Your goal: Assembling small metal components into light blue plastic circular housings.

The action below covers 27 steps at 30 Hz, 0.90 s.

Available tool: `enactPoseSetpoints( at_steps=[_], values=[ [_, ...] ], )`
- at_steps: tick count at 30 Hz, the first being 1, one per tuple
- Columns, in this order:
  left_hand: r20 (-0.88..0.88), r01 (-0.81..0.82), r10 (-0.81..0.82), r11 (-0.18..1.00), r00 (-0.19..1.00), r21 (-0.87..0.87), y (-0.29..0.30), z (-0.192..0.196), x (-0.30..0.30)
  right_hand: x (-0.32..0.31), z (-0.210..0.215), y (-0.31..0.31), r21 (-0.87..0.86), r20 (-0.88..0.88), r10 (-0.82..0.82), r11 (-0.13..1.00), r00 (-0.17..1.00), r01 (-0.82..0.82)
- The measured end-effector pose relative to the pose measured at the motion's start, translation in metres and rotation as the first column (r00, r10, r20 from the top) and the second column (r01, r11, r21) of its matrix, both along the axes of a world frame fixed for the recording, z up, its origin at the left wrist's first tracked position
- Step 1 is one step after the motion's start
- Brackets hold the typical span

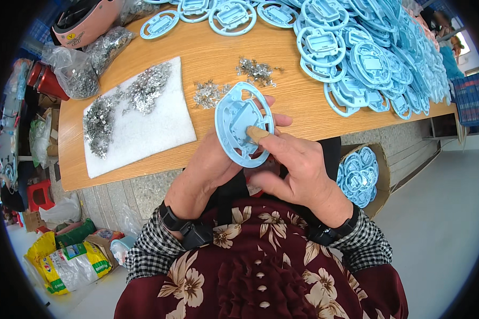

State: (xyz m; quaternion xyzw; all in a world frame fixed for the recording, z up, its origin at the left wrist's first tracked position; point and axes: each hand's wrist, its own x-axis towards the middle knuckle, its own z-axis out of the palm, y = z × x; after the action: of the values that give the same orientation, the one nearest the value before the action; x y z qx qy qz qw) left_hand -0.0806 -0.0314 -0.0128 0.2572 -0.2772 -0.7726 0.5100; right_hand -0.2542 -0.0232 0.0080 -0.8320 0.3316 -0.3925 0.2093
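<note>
A light blue oval plastic frame [231,139] with a recessed middle is held up over the table's near edge. My left hand [210,159] grips it from behind and below; its fingertips show past the frame's right edge. My right hand [303,165] touches the recess with its index finger, which wears a tan finger cover [257,134]. The right thumb stands apart from that finger, and the other fingers are partly hidden. Whether a small piece lies under the fingertip, I cannot tell. Beyond the frame lie two small heaps of metal pieces [210,94], [256,72].
A white pad [165,127] bears more metal pieces [150,89]. Many blue frames [375,64] are piled at the far right, and several lie along the far edge. Bags of metal pieces [80,77] stand at the far left. A cardboard box [383,183] of frames is below right.
</note>
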Motion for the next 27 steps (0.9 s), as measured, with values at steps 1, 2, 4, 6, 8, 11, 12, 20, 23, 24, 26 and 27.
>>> enactPoseSetpoints(
  at_steps=[1, 2, 4, 6, 8, 11, 12, 20, 23, 24, 26, 27],
  values=[
    [0.002, 0.002, -0.002, 1.0, 1.0, -0.009, 0.0, 0.0, 0.0, -0.001, 0.004, 0.0, 0.022, -0.004, 0.022, 1.0, 1.0, -0.022],
    [0.043, 0.014, -0.014, 1.0, 0.999, -0.004, 0.001, 0.001, 0.0, -0.001, 0.008, 0.0, 0.045, -0.006, 0.042, 0.998, 0.999, -0.042],
    [0.122, 0.036, -0.037, 0.999, 0.992, 0.007, 0.001, 0.002, 0.0, -0.002, 0.014, 0.002, 0.092, -0.036, 0.052, 0.995, 0.998, -0.048],
    [0.192, 0.017, -0.031, 0.997, 0.981, 0.073, 0.004, 0.003, 0.001, -0.011, 0.021, 0.002, 0.167, 0.054, 0.01, 0.986, 0.998, -0.019],
    [0.319, 0.02, -0.04, 0.998, 0.947, 0.067, 0.01, 0.001, 0.009, -0.023, 0.023, 0.001, 0.334, 0.168, -0.053, 0.943, 0.984, -0.006],
    [0.435, -0.091, 0.209, 0.957, 0.876, -0.277, 0.024, 0.012, 0.018, -0.036, 0.02, -0.004, 0.683, 0.312, -0.067, 0.709, 0.948, -0.175],
    [0.593, -0.017, 0.374, 0.855, 0.713, -0.519, 0.021, 0.012, 0.026, -0.037, 0.017, -0.005, 0.723, 0.318, -0.048, 0.658, 0.947, -0.21],
    [0.655, 0.038, 0.063, 0.99, 0.753, -0.138, 0.032, 0.019, 0.054, -0.027, 0.008, -0.045, 0.763, 0.16, -0.087, 0.643, 0.983, -0.068],
    [0.688, 0.075, -0.012, 0.995, 0.726, -0.062, 0.032, 0.023, 0.06, -0.02, 0.013, -0.062, 0.638, 0.095, -0.111, 0.769, 0.989, 0.025],
    [0.663, 0.099, -0.041, 0.994, 0.748, -0.05, 0.033, 0.024, 0.061, -0.012, 0.014, -0.065, 0.622, 0.122, -0.094, 0.783, 0.988, -0.002],
    [0.514, 0.132, -0.069, 0.988, 0.855, -0.086, 0.032, 0.011, 0.064, 0.016, 0.016, -0.069, 0.469, -0.006, 0.001, 0.883, 1.0, 0.002],
    [0.468, 0.127, -0.08, 0.99, 0.88, -0.068, 0.035, 0.009, 0.069, 0.031, 0.018, -0.071, 0.381, -0.094, 0.051, 0.924, 0.994, -0.012]
  ],
)
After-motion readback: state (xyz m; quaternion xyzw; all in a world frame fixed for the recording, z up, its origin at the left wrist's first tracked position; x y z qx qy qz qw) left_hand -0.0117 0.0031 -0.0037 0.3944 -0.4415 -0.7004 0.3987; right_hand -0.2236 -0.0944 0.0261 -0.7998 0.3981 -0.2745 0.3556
